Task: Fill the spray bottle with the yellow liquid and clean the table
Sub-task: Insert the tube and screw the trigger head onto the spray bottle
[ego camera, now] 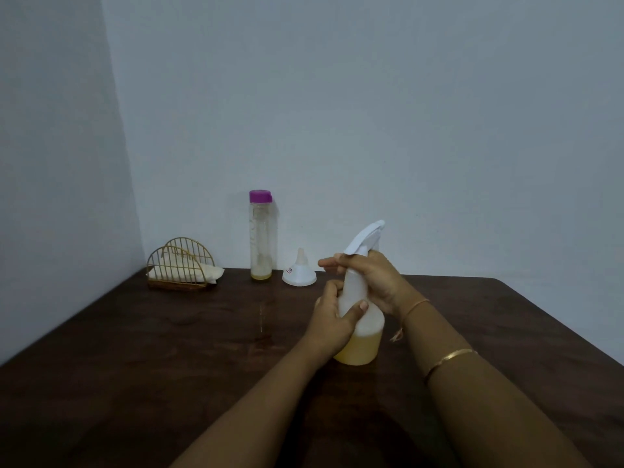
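Note:
A translucent white spray bottle (366, 327) stands on the dark wooden table (169, 349), its lower third filled with yellow liquid. My left hand (332, 319) wraps around the bottle's body. My right hand (374, 278) grips the neck just under the white trigger head (366, 236), which sits on top of the bottle. Behind, near the wall, stands a tall clear bottle (260, 236) with a purple cap and only a thin layer of yellow liquid at its bottom.
A white funnel (299, 275) rests upside down on the table beside the clear bottle. At the back left corner a gold wire holder (180, 265) holds a folded pale cloth. A small streak of liquid (260, 319) marks the tabletop.

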### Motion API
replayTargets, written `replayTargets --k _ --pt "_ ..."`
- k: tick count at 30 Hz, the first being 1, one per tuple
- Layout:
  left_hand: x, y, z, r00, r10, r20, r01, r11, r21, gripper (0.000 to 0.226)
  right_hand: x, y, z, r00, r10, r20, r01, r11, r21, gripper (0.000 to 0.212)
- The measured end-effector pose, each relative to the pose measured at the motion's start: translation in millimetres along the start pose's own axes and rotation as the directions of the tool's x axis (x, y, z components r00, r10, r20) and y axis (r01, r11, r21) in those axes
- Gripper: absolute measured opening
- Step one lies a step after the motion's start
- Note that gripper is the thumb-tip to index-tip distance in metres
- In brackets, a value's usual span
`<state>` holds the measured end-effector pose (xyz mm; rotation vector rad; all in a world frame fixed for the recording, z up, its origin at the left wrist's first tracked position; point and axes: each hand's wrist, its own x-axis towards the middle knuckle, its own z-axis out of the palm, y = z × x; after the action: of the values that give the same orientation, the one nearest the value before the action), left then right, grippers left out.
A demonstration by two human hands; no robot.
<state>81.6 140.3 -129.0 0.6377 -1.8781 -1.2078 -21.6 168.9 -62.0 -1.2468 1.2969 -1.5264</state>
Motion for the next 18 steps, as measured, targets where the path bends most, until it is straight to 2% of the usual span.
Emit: replayTargets --k 2,5,7,9,11,13,16,18 --pt "-1.1 -0.3 3.5 0.998 0.037 -0.041 -0.035 0.998 0.046 0.030 -3.4 4.4 11.2 0.971 -0.102 -0.218 0.081 0.991 -0.104 0.019" --pt "-2.8 1.5 7.9 0.990 0.110 -0.089 -0.098 0.987 0.130 0.026 -4.0 6.1 27.4 0.846 -0.215 -0.488 0.077 0.955 -0.287 0.019" --pt "-3.6 2.8 9.8 0.984 0.139 -0.112 -0.119 0.979 0.163 0.026 -2.4 3.6 35.6 0.763 -0.267 -0.588 0.018 0.919 -0.394 0.020" --pt "-3.1 2.9 10.4 0.977 0.167 -0.129 -0.139 0.969 0.202 0.031 -2.5 1.9 40.9 0.725 -0.299 -0.621 -0.027 0.888 -0.458 0.029" --pt "-2.5 2.4 8.8 0.977 0.170 -0.126 -0.142 0.968 0.208 0.030 -3.5 3.2 42.2 0.732 -0.292 -0.616 -0.021 0.893 -0.449 0.027" --pt "-1.6 1.3 6.0 0.989 0.118 -0.085 -0.104 0.983 0.152 0.027 -4.8 6.4 34.9 0.803 -0.229 -0.551 0.060 0.950 -0.308 0.019" --pt "-0.7 1.5 2.2 0.999 0.036 -0.014 -0.034 0.997 0.072 0.035 -8.7 7.5 14.2 0.962 -0.124 -0.243 0.119 0.992 -0.033 0.012" --pt "-0.7 3.6 0.9 1.000 0.013 0.007 -0.013 1.000 0.018 0.037 -6.1 7.6 0.0 0.997 -0.033 -0.074 0.035 0.999 0.029 0.032"
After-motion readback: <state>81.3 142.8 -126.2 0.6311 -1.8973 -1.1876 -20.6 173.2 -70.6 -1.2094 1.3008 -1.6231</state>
